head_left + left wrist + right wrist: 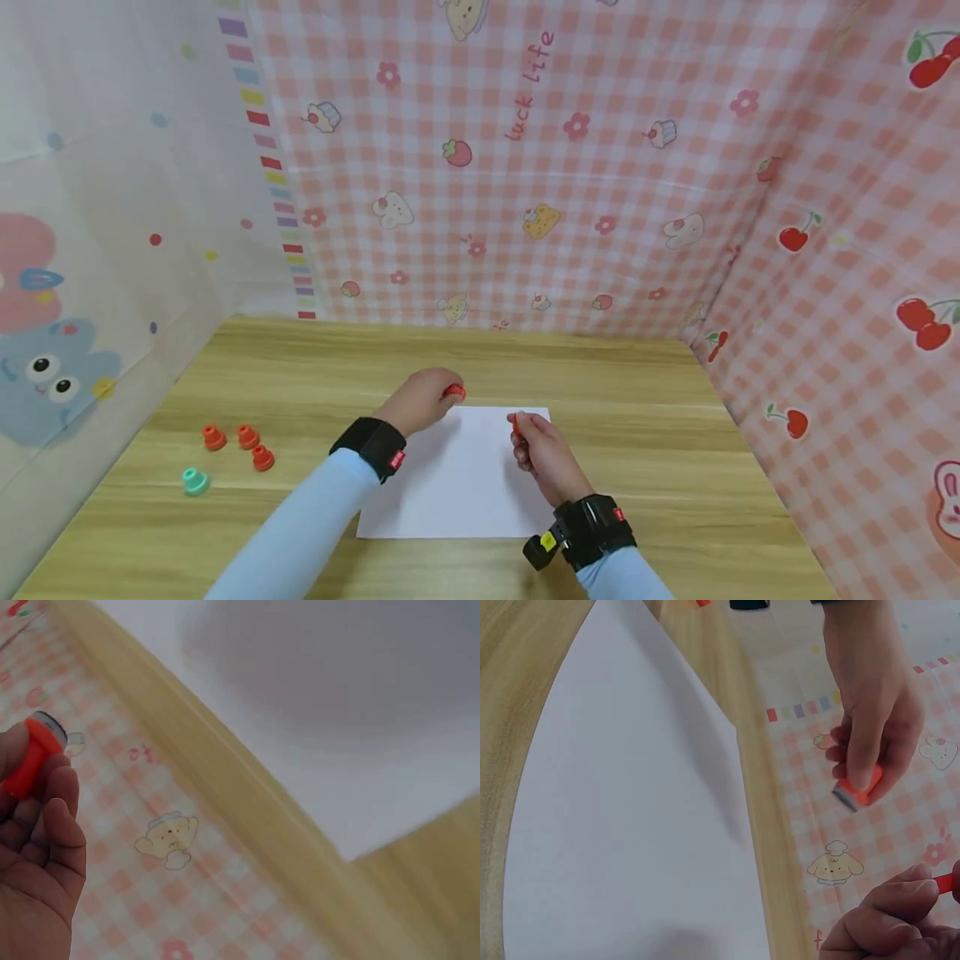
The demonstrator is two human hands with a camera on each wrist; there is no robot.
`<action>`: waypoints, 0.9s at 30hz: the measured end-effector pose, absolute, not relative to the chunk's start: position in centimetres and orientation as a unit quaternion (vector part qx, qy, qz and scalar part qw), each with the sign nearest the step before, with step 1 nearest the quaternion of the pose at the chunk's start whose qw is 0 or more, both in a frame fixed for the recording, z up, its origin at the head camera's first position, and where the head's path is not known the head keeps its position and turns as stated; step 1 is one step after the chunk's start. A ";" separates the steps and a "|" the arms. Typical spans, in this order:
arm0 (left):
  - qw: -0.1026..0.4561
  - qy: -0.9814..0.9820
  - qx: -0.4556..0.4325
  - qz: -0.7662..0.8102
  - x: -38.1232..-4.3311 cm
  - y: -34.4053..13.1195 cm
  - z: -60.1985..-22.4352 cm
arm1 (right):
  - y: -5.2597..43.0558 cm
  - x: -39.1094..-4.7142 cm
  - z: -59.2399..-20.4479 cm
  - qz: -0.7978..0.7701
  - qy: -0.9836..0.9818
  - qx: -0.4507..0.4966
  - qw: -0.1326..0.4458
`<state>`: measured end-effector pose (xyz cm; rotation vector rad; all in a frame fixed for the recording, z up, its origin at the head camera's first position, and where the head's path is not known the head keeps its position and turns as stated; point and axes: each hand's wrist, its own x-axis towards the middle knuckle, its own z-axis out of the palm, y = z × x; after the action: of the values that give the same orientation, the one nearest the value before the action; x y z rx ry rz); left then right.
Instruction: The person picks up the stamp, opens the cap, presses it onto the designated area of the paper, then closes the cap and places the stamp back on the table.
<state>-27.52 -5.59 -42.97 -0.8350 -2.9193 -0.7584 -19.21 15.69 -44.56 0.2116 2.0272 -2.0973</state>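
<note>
My left hand (422, 400) pinches a small red stamp (34, 757) between thumb and fingers, above the far edge of a white sheet of paper (457, 492). The stamp's grey face shows at one end in the left wrist view. Over the right part of the sheet, my right hand (551, 458) pinches a small red piece (946, 883) between thumb and curled fingers. Most of that piece is hidden by the fingers. The two hands are apart, both raised over the paper.
To the left on the wooden table (645, 433) stand three red stamps (248, 436) and a teal stamp (196, 481). A pink checked cloth (487, 192) hangs behind the table, with more printed cloth at both sides.
</note>
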 end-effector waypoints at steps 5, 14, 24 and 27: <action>0.045 -0.893 -0.225 -0.388 -24.7 -6.3 -43.2 | 15.4 -19.7 -44.5 -0.723 0.681 0.066 0.102; 0.027 -0.815 -0.193 -0.546 -20.5 -5.4 -44.4 | 14.3 -19.3 -44.7 -0.726 0.674 0.057 0.126; 0.022 -0.805 -0.200 -0.558 -20.6 -4.8 -44.1 | 14.0 -19.2 -44.5 -0.722 0.680 0.040 0.123; 0.015 -0.803 -0.204 -0.560 -20.7 -4.7 -44.1 | 13.9 -19.1 -44.3 -0.720 0.683 0.033 0.120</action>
<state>-20.71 -4.71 -44.12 -0.6342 -2.4984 -1.7414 -19.09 13.86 -44.28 0.0977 1.9951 -2.1035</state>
